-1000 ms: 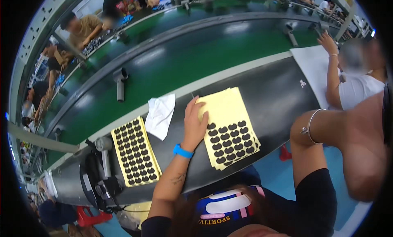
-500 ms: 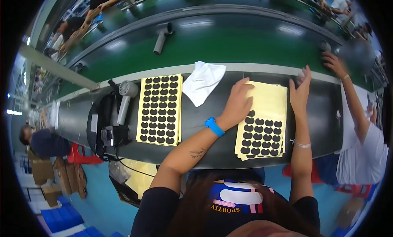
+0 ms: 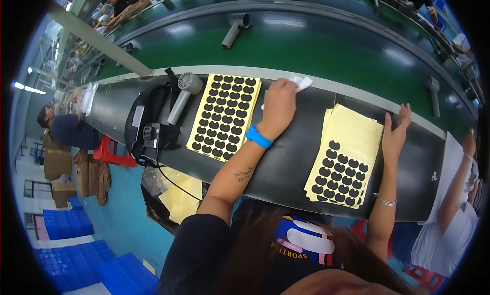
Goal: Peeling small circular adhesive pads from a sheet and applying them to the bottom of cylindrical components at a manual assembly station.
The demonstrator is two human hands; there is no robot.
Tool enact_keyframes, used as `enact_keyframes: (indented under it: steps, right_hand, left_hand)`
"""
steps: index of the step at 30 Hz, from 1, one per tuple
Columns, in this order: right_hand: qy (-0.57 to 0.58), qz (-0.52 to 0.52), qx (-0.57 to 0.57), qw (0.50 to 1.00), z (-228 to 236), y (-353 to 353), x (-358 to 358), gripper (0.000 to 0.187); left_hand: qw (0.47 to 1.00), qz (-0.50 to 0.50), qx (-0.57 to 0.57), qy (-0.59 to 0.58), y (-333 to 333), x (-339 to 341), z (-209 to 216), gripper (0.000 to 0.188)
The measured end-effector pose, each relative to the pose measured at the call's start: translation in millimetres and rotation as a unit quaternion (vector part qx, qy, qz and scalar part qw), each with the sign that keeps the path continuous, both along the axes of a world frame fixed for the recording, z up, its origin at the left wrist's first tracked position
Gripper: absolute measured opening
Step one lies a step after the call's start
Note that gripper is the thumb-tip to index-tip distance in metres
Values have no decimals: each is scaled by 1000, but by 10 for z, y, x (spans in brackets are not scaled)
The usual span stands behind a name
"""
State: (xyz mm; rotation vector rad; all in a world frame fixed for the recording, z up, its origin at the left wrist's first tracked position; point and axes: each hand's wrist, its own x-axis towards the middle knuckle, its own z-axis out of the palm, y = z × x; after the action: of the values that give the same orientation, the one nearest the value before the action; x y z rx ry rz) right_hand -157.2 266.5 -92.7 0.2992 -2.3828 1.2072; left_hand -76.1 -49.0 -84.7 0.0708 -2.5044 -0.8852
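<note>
My left hand (image 3: 278,107) is closed on a crumpled white cloth (image 3: 303,83), which sticks out past its far side above the dark table. Left of that hand lies a stack of yellow sheets (image 3: 224,116) full of black rounded stickers. On the right is a second yellow sheet stack (image 3: 354,127); its far part is bare and black stickers (image 3: 340,167) fill the near part. My right hand (image 3: 396,134), fingers apart and holding nothing, is by the right edge of that second stack.
A grey handheld fan (image 3: 188,86) and a black strapped device (image 3: 153,134) lie on the table (image 3: 283,165) at left. Beyond runs a green conveyor belt (image 3: 316,50) carrying grey fan bodies (image 3: 237,29). A co-worker in white (image 3: 441,239) sits at right.
My left hand has left the right sheet stack, moved left and gripped the white cloth, now bunched up. My right hand stays beside the stack. The whole view has shifted and tilted.
</note>
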Motion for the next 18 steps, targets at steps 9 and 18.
enact_keyframes:
  steps: [9,18]
  right_hand:
    - [-81,294,-431,849,192,-279,305,61]
    - [79,542,-511,662,22,-335,259,75]
  left_hand:
    - [894,-299,319,102,1815,-270,250,21]
    - [916,-293,-15,273,2605,-537,250,78]
